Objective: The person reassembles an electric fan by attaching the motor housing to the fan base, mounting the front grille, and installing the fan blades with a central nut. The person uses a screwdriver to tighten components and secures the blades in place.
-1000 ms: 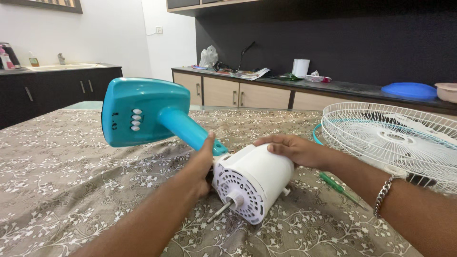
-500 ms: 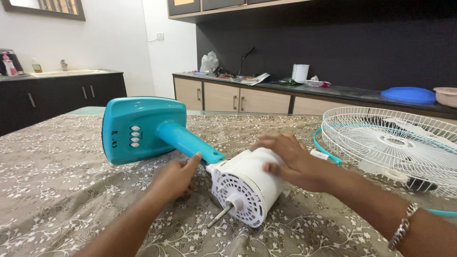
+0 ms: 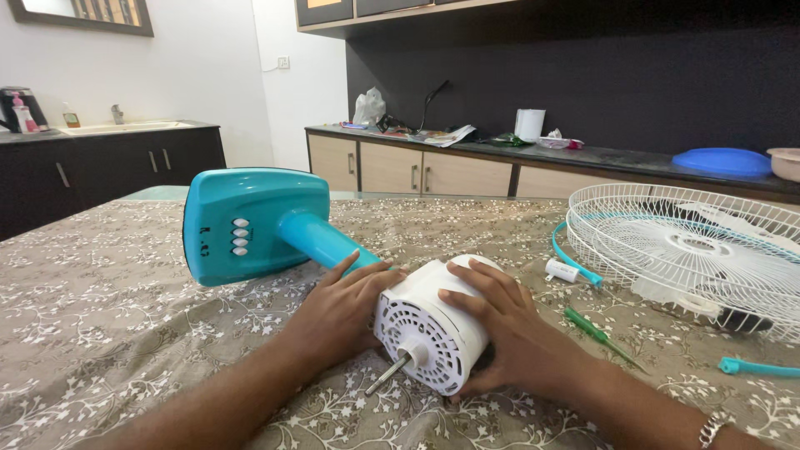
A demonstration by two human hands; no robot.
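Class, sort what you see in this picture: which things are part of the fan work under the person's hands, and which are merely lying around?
In hand:
white motor housing, with left hand and right hand on it
teal fan base
white fan grille
green screwdriver

Lying about:
paper roll
blue lid
white bag
papers

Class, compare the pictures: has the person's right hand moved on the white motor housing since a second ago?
Yes. The right hand has slid from the top of the white motor housing down its side, toward its grilled front and away from the fan grille.
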